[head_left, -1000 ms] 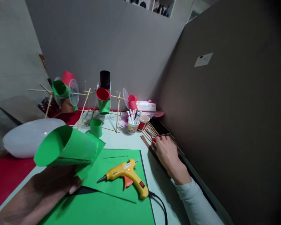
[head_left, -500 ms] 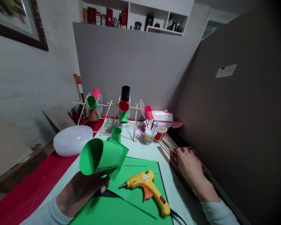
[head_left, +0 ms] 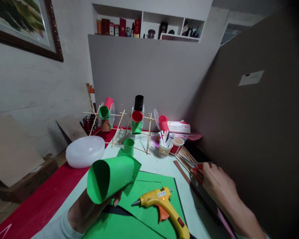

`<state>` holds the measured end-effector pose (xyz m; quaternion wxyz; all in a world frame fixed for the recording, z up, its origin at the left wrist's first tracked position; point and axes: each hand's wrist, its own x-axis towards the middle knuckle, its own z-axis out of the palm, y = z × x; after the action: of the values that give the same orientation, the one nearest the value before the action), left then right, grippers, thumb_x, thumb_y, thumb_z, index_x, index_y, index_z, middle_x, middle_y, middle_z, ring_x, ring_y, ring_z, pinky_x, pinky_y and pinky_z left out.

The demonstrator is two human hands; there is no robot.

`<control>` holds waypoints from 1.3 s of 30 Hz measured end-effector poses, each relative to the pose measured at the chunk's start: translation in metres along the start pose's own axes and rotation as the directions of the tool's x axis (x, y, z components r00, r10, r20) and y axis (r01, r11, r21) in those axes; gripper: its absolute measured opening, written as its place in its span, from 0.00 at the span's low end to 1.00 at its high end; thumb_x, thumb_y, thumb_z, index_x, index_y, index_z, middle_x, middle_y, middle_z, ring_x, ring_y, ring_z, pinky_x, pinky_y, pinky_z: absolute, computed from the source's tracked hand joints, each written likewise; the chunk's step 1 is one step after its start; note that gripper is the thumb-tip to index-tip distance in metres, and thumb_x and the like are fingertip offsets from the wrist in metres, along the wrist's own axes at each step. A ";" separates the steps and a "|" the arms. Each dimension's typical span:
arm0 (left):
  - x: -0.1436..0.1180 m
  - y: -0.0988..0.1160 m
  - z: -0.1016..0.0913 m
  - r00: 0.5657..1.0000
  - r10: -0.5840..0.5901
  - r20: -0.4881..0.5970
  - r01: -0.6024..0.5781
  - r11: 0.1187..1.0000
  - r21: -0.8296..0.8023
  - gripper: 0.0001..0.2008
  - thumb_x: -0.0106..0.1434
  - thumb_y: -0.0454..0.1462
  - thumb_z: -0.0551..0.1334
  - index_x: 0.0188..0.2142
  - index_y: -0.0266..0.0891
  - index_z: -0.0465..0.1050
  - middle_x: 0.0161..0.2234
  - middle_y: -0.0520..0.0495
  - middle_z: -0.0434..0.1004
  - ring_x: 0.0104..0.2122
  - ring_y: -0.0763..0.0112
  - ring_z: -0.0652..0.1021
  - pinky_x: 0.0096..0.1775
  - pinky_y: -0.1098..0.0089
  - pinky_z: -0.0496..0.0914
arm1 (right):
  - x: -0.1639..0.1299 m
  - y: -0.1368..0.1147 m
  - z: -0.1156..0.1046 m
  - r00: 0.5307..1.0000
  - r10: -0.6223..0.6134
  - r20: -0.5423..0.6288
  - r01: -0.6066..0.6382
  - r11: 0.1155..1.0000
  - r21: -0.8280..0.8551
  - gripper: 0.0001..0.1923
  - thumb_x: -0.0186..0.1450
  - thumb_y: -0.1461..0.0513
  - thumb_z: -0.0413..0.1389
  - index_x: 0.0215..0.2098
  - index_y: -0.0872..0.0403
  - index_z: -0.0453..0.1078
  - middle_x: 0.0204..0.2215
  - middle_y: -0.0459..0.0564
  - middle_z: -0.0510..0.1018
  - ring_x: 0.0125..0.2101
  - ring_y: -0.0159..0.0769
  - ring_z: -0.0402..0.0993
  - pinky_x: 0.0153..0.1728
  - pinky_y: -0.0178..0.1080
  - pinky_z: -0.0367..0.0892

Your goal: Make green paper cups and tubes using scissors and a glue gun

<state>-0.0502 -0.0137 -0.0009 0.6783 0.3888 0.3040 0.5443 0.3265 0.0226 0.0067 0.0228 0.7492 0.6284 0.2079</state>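
My left hand (head_left: 91, 209) is closed around a green paper tube (head_left: 119, 172) from below. The tube lies tilted, its open end towards me and a flat square of green paper at its far end. At the right, my right hand (head_left: 218, 181) has its fingers bent round the red handles of a pair of scissors (head_left: 197, 171); the fingertips are partly hidden. The scissors lie over thin wooden sticks (head_left: 186, 157). Between my hands, a yellow hot glue gun (head_left: 156, 198) with an orange trigger rests on green paper sheets (head_left: 127, 225).
Behind stands a stick frame (head_left: 149, 136) carrying discs and coloured paper tubes (head_left: 137, 116). A small green tube (head_left: 129, 146) stands before it. Nearby are a cup of markers (head_left: 164, 151), a red-and-white cup (head_left: 176, 146), a brown strip (head_left: 183, 172) and a whitish round plastic object (head_left: 85, 151).
My right hand has moved a little right, with its fingers at the scissors' handles. My left hand still holds the green tube. The whole view has shifted slightly.
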 end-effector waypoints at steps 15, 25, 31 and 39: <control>0.006 0.012 0.006 0.989 0.003 -0.147 -0.051 0.946 -0.321 0.13 0.51 0.35 0.76 0.37 0.35 0.83 0.40 0.40 0.86 0.38 0.51 0.83 0.41 0.55 0.79 | -0.031 -0.055 -0.068 0.965 -0.258 -0.052 0.059 0.021 0.998 0.29 0.65 0.52 0.59 0.61 0.49 0.59 0.38 0.51 0.77 0.40 0.43 0.78 0.41 0.41 0.76; 0.001 0.009 0.003 0.983 -0.130 -0.127 0.100 0.971 -0.217 0.09 0.51 0.39 0.76 0.33 0.42 0.84 0.40 0.48 0.86 0.40 0.56 0.84 0.47 0.63 0.78 | -0.041 -0.095 -0.069 0.963 -0.259 -0.075 0.097 0.071 0.993 0.15 0.64 0.51 0.57 0.43 0.51 0.71 0.28 0.45 0.74 0.25 0.33 0.72 0.25 0.31 0.70; -0.009 0.012 0.009 0.971 -0.205 -0.124 0.178 0.963 -0.201 0.13 0.47 0.46 0.77 0.30 0.44 0.84 0.37 0.49 0.87 0.45 0.51 0.83 0.57 0.56 0.71 | -0.055 -0.092 -0.079 0.928 -0.337 -0.156 0.228 0.186 0.956 0.11 0.63 0.56 0.58 0.43 0.49 0.71 0.25 0.42 0.76 0.24 0.34 0.73 0.25 0.31 0.70; -0.020 0.012 0.025 0.938 -0.336 -0.085 0.312 0.925 -0.214 0.22 0.42 0.54 0.77 0.32 0.43 0.86 0.39 0.41 0.87 0.44 0.42 0.83 0.49 0.49 0.77 | -0.061 -0.100 -0.080 0.913 -0.383 -0.141 0.239 0.220 0.946 0.08 0.62 0.57 0.56 0.40 0.48 0.68 0.23 0.41 0.76 0.22 0.35 0.72 0.22 0.32 0.67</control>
<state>-0.0400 -0.0370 0.0217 0.7748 0.2304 0.3488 0.4743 0.1985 -0.0326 0.0326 -0.3459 0.4839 0.7605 -0.2604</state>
